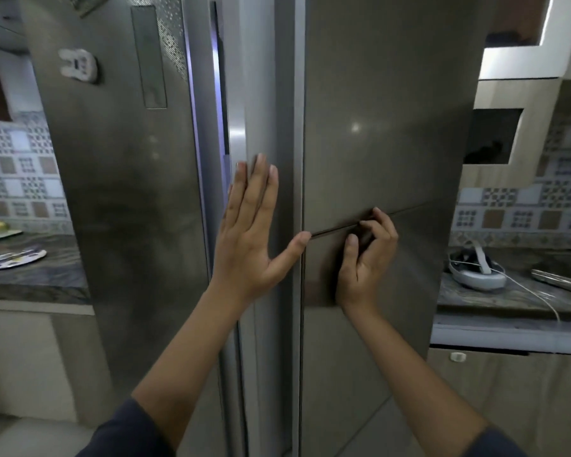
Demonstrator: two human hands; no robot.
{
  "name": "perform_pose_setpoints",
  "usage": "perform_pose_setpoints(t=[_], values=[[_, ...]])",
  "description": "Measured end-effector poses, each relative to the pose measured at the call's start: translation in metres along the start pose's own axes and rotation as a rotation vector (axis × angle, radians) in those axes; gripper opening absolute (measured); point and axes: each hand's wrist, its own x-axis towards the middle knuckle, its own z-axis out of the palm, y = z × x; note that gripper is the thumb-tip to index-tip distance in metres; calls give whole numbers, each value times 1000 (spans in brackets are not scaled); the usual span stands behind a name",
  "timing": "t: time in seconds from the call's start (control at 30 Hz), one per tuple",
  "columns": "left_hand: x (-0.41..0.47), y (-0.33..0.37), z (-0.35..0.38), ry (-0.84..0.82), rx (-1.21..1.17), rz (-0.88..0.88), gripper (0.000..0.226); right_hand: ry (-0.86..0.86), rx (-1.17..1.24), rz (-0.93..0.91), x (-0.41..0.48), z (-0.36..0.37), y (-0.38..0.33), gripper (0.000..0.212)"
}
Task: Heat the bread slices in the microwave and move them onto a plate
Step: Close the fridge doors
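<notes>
**Steel fridge doors under both hands; bread not yet in sight**

Steel fills my view: a double-door refrigerator [376, 127], brushed grey, stands square ahead between two stretches of desk.

Left hand [249, 232]: open and flat, fingers together and upright, palm laid against the upright strip along the meeting edge of the doors, thumb reaching across to the seam of the right door. It grips nothing.

Right hand [366, 258]: curled, fingertips hooked into the slanting groove [419, 206] that crosses the right door. It is part closed on the door's edge there and carries no object.

Left door [122, 192]: appears slightly ajar, since a bluish light shows along its inner edge. Whether the right door is sealed I cannot tell.

Task items: no bread slices and no microwave are visible. A plate [14, 258] lies on the left desk [47, 282], with something already on it that is too blurred to name. On the right desk [508, 298] sits a white headset [475, 268] with a trailing cable; it is not part of the job.

Judgement: the work is at its very opening, fetching the bread, which I take to be inside the refrigerator. The next move calls for a firm pull on the groove with the right hand while the left braces, then a search of the shelves.
</notes>
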Motion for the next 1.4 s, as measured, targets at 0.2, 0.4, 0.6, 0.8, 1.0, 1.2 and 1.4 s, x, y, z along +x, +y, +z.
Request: perform_pose_setpoints(t=[0.2,0.4,0.6,0.8,1.0,1.2,1.4], values=[[-2,-41,33,3,39,82,63,-78,-139,-111,11,38,31,32],[-9,-68,91,-56,277,-33,60,-158,-249,-120,49,59,71,41],[6,-94,135,-134,242,-191,65,-184,-361,-156,72,75,114,44],[28,-122,178,-198,199,-281,66,-217,-486,-143,105,71,148,49],[45,-133,204,-208,200,-344,64,-245,-609,-140,123,72,160,50],[39,-140,215,-150,185,-341,65,-166,-588,-180,113,81,166,49],[31,-149,213,-143,205,-279,63,-135,-552,-181,98,93,165,52]])
